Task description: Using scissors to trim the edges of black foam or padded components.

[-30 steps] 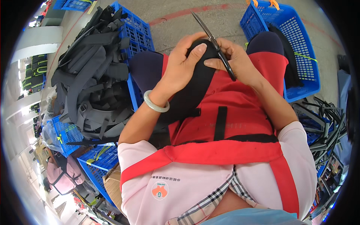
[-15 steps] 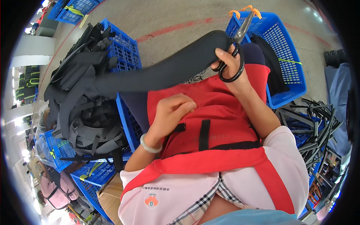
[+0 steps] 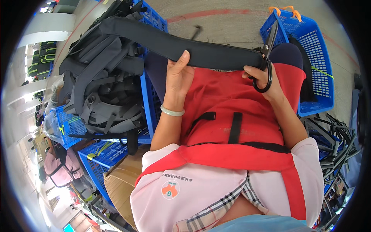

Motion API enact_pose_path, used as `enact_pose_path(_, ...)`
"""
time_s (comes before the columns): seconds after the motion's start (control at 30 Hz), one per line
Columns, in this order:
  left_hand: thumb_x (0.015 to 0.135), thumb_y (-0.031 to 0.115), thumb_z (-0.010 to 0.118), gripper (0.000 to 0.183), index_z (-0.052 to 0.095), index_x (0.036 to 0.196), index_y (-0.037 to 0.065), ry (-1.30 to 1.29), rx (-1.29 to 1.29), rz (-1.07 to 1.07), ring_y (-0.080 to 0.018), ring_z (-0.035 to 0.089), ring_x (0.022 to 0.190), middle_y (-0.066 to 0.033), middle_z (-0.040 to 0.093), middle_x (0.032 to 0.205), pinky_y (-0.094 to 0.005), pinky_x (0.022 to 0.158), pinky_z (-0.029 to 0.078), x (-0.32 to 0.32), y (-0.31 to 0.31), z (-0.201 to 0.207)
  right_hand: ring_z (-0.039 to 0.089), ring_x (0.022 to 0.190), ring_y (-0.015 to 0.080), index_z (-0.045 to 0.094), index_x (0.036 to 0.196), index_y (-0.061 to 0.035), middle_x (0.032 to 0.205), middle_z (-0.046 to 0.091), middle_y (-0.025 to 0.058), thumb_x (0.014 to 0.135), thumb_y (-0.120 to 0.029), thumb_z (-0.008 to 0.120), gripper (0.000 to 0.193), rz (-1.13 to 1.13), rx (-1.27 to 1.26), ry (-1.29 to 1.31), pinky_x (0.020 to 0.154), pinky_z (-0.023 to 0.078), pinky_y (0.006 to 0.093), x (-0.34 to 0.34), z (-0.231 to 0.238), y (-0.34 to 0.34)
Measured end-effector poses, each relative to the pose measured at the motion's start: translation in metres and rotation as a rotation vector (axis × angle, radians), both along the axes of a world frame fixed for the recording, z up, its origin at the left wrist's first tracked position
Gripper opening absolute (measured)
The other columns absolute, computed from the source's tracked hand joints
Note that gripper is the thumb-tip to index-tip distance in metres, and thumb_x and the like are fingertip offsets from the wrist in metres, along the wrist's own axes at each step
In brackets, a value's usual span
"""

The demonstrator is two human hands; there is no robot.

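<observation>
A long black padded strap (image 3: pixel 220 55) stretches across above my lap, its far left part lying over the pile. My left hand (image 3: pixel 179 75) is closed on the strap near its middle, thumb on top and the other fingers underneath. At the strap's right end, my right hand (image 3: pixel 268 79) pinches it between thumb and fingers. The same hand also holds black-handled scissors (image 3: pixel 269 46), whose blades point up and away from me and look nearly closed. A small dark blurred thing (image 3: pixel 197 31) shows just beyond the strap; its kind cannot be made out.
A heap of black and grey straps (image 3: pixel 110 96) rises from blue crates (image 3: pixel 148 100) on my left. At far right stands a blue basket (image 3: pixel 326 83) with black pieces inside. Thin dark strips (image 3: pixel 332 143) lie tangled below it. A cardboard box (image 3: pixel 123 181) sits near my left elbow.
My left hand has risen from above my lap and taken hold of the strap. The strap has straightened out between the pile and my right hand, which still holds the scissors. The view has shifted.
</observation>
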State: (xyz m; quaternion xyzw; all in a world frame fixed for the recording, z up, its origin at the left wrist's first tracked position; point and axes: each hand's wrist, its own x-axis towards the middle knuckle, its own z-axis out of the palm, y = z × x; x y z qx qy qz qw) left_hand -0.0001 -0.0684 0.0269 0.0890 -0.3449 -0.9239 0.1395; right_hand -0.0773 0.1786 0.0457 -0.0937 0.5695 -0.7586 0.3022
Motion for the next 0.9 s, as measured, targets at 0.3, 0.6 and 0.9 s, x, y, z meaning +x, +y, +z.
enact_pose_path(0.3, 0.086, -0.001, 0.064, 0.017, 0.066, 0.1, 0.009, -0.021, 0.018, 0.004, -0.0151, 0.062, 0.098, -0.0024, 0.067, 0.101, -0.0316, 0.093, 0.047, 0.007, 0.001, 0.005, 0.062, 0.075, 0.0129, 0.055, 0.101, -0.0024, 0.087, 0.062, 0.0041, 0.081, -0.002, 0.069, 0.024, 0.01, 0.098, -0.032, 0.067, 0.049, 0.0254, 0.005, -0.013, 0.004)
enact_pose_path(0.6, 0.088, 0.002, 0.064, 0.014, 0.065, 0.101, 0.008, -0.031, 0.003, 0.026, -0.0141, 0.062, 0.098, -0.0026, 0.067, 0.102, -0.0302, 0.092, 0.046, 0.004, -0.002, 0.003, 0.06, 0.068, 0.0118, 0.056, 0.099, -0.0024, 0.086, 0.062, 0.0033, 0.08, -0.004, 0.071, 0.024, 0.023, 0.142, 0.048, 0.065, 0.049, 0.0243, 0.005, -0.026, 0.004)
enact_pose_path(0.9, 0.087, 0.004, 0.065, 0.016, 0.066, 0.103, 0.003, -0.06, -0.241, -0.022, -0.0147, 0.061, 0.096, -0.0037, 0.067, 0.103, -0.0306, 0.088, 0.047, -0.008, -0.014, -0.001, 0.052, 0.072, 0.007, 0.058, 0.101, -0.0029, 0.08, 0.055, -0.0011, 0.08, -0.012, 0.076, 0.029, -0.136, 0.255, 0.349, 0.066, 0.044, 0.0223, -0.006, -0.029, 0.016)
